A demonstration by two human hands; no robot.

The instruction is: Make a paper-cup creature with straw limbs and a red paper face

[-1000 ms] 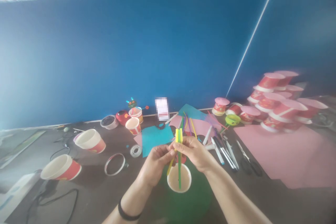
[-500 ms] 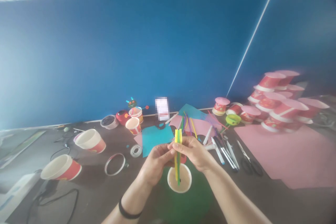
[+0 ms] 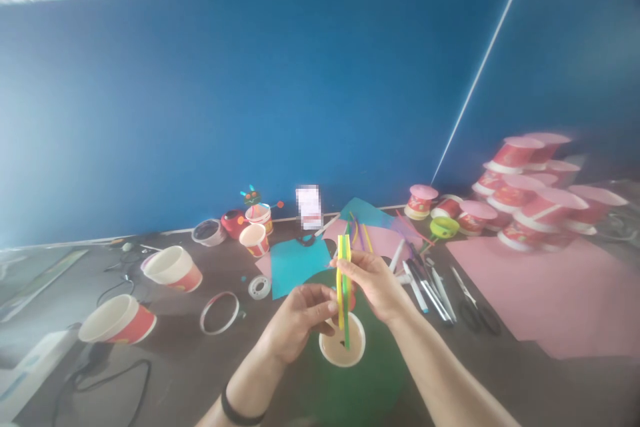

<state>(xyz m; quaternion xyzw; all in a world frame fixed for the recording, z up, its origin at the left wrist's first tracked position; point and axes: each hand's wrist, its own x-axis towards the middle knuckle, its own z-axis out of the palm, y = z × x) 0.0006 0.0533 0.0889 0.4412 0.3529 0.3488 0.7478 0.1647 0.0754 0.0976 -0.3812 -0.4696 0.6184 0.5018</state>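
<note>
My right hand (image 3: 375,283) pinches a bundle of narrow yellow and green strips (image 3: 345,250) near its top. The strips hang down upright, and the green one reaches over the mouth of a white paper cup (image 3: 361,347). Lower down, my left hand (image 3: 305,317) has its thumb and fingers curled at the left edge of the yellow strip, partly hidden behind it. A small dark spot shows inside the cup. The cup stands below both hands on a dark green sheet (image 3: 370,387). A bit of red shows behind the strips.
Scissors (image 3: 473,303) and several pens (image 3: 425,287) lie at right, beside pink paper (image 3: 540,293). Red cups with pink discs (image 3: 525,193) are stacked behind. At left are two white-and-red cups (image 3: 173,270), a ring (image 3: 220,312) and cables. A blue partition (image 3: 300,93) closes the back.
The strips have moved up and slightly right with my right hand. My left hand has slid lower, away from my right fingers. The yellow and green lower ends now stand farther apart.
</note>
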